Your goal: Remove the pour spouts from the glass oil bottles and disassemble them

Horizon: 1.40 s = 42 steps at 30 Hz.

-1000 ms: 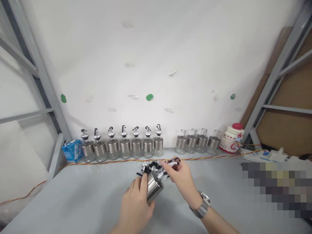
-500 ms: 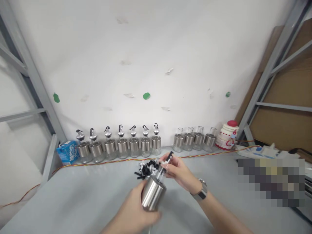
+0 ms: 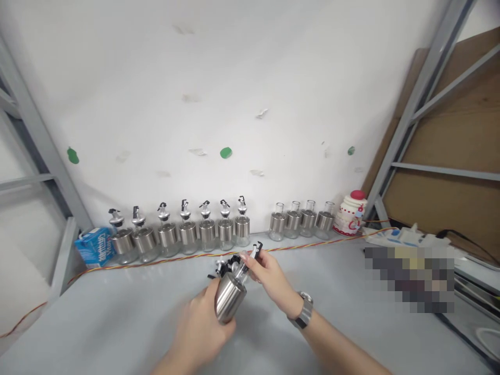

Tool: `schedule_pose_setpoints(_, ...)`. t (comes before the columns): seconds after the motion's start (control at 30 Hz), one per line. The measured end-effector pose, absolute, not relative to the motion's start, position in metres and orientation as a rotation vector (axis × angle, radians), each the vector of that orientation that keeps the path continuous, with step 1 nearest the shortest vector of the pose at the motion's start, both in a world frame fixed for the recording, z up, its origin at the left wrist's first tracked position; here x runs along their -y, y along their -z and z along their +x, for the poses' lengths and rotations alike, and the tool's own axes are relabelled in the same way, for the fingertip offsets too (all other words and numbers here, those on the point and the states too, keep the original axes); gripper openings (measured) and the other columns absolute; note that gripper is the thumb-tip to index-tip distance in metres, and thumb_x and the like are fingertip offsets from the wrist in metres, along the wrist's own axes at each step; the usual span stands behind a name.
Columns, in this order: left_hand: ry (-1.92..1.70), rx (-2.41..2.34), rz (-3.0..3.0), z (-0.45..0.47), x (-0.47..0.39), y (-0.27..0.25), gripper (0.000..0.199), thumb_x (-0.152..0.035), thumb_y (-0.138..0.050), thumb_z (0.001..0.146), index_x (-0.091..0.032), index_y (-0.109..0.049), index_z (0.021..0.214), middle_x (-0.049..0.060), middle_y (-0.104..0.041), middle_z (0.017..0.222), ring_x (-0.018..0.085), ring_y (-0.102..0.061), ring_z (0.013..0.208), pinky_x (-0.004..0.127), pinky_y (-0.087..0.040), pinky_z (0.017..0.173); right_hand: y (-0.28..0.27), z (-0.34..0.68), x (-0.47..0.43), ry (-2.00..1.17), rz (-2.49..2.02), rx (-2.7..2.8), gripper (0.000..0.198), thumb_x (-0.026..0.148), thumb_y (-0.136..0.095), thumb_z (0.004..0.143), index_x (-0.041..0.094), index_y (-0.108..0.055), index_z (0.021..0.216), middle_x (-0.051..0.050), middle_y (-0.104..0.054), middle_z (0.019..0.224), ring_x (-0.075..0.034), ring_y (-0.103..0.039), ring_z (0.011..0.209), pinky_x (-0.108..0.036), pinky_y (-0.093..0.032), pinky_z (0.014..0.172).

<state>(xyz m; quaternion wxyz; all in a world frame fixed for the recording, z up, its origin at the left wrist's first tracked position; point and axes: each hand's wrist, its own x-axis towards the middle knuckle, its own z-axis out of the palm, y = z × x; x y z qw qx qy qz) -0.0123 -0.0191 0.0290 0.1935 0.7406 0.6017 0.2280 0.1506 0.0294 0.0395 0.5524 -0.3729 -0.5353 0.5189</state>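
Observation:
My left hand (image 3: 201, 320) is wrapped round a glass oil bottle (image 3: 230, 299) with a steel sleeve, tilted with its neck up and to the right. At the neck, my right hand (image 3: 267, 273) pinches a silver and black pour spout (image 3: 255, 251). Its lower end is at the bottle mouth; fingers hide how deep it sits. Just behind the bottle lies a pile of loose black and silver spouts (image 3: 223, 266), partly covered by my hands.
Along the wall stand several bottles fitted with spouts (image 3: 187, 232) and several without spouts (image 3: 292, 221). A blue carton (image 3: 94, 247) is at the left end, a white and red jar (image 3: 350, 214) at the right. A twisted red-yellow cable (image 3: 195, 255) crosses the table.
Both hands, with the bottle and spout, have shifted left in view and the bottle leans more. The whole scene has also slid left as the camera turned slightly.

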Motion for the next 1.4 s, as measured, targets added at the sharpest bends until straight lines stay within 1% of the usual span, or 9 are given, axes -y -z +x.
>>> schedule_pose_setpoints(0.17, -0.615, -1.125, 1.746, -0.014, 0.023, -0.046, 0.050, -0.024, -0.065, 0.058, -0.018, -0.047, 0.104, 0.002, -0.058, 0.087, 0.016, -0.054, 0.073, 0.021, -0.040, 0.058, -0.051, 0.167, -0.029, -1.511, -0.615, 1.299, 0.027, 0.037, -0.065, 0.066, 0.016, -0.054, 0.079, 0.004, -0.044, 0.063, -0.005, -0.029, 0.048, -0.020, -0.024, 0.046)
schedule_pose_setpoints(0.4, -0.519, -1.932, 2.117, -0.007, 0.022, -0.030, 0.044, -0.022, -0.051, 0.065, -0.021, -0.044, 0.108, 0.005, -0.059, 0.089, 0.021, -0.056, 0.075, 0.027, -0.035, 0.061, -0.041, 0.151, -0.033, -1.423, -0.877, 1.200, 0.029, 0.041, -0.063, 0.067, 0.014, -0.055, 0.073, 0.009, -0.033, 0.044, -0.003, -0.023, 0.038, -0.021, -0.016, 0.039)
schedule_pose_setpoints(0.57, -0.469, -2.018, 2.184, -0.004, 0.023, -0.025, 0.047, -0.020, -0.050, 0.062, -0.019, -0.044, 0.109, 0.007, -0.058, 0.090, 0.024, -0.056, 0.078, 0.028, -0.034, 0.061, -0.038, 0.148, -0.032, -1.448, -0.992, 1.104, 0.031, 0.041, -0.065, 0.064, 0.016, -0.046, 0.060, 0.010, -0.027, 0.042, -0.003, -0.019, 0.039, -0.020, -0.016, 0.038)
schedule_pose_setpoints(0.73, -0.657, -1.473, 1.825, -0.009, 0.024, -0.036, 0.037, -0.018, -0.057, 0.059, -0.020, -0.049, 0.095, 0.001, -0.060, 0.075, 0.017, -0.055, 0.066, 0.025, -0.036, 0.058, -0.047, 0.156, -0.030, -1.495, -0.825, 1.171, 0.027, 0.036, -0.065, 0.067, 0.014, -0.050, 0.064, 0.008, -0.033, 0.049, -0.003, -0.021, 0.042, -0.020, -0.016, 0.041)
schedule_pose_setpoints(0.87, -0.553, -0.880, 1.209, -0.021, 0.025, -0.043, 0.051, -0.019, -0.063, 0.053, -0.013, -0.044, 0.100, 0.002, -0.057, 0.068, 0.017, -0.056, 0.057, 0.029, -0.042, 0.056, -0.053, 0.167, -0.028, -1.614, -0.572, 1.219, 0.024, 0.033, -0.067, 0.065, 0.015, -0.054, 0.075, 0.003, -0.049, 0.065, -0.002, -0.025, 0.044, -0.020, -0.018, 0.044)
schedule_pose_setpoints(0.93, -0.482, -0.784, 1.049, -0.023, 0.026, -0.045, 0.053, -0.020, -0.061, 0.053, -0.012, -0.042, 0.102, 0.003, -0.057, 0.065, 0.018, -0.056, 0.054, 0.031, -0.043, 0.055, -0.054, 0.172, -0.028, -1.678, -0.514, 1.261, 0.024, 0.033, -0.065, 0.068, 0.015, -0.055, 0.080, 0.005, -0.046, 0.058, -0.002, -0.022, 0.043, -0.021, -0.018, 0.044)
schedule_pose_setpoints(1.03, -0.585, -1.011, 1.205, -0.018, 0.027, -0.047, 0.050, -0.022, -0.061, 0.056, -0.014, -0.043, 0.101, 0.004, -0.057, 0.073, 0.018, -0.057, 0.059, 0.029, -0.043, 0.056, -0.052, 0.171, -0.031, -1.673, -0.563, 1.296, 0.022, 0.034, -0.058, 0.075, 0.013, -0.056, 0.080, 0.010, -0.030, 0.043, -0.003, -0.016, 0.040, -0.021, -0.016, 0.043)
schedule_pose_setpoints(1.17, -0.665, -1.614, 1.838, -0.009, 0.025, -0.044, 0.032, -0.023, -0.055, 0.061, -0.021, -0.047, 0.092, 0.002, -0.059, 0.076, 0.020, -0.057, 0.068, 0.026, -0.037, 0.057, -0.045, 0.162, -0.034, -1.550, -0.726, 1.271, 0.025, 0.038, -0.058, 0.073, 0.015, -0.050, 0.065, 0.009, -0.033, 0.042, -0.003, -0.019, 0.038, -0.022, -0.016, 0.042)
schedule_pose_setpoints(1.4, -0.488, -1.930, 2.166, -0.008, 0.027, -0.031, 0.044, -0.022, -0.050, 0.063, -0.020, -0.044, 0.106, 0.007, -0.060, 0.087, 0.023, -0.057, 0.075, 0.028, -0.035, 0.059, -0.038, 0.152, -0.031, -1.394, -1.019, 1.242, 0.035, 0.044, -0.061, 0.067, 0.017, -0.042, 0.057, 0.010, -0.025, 0.043, -0.004, -0.018, 0.040, -0.021, -0.016, 0.039)
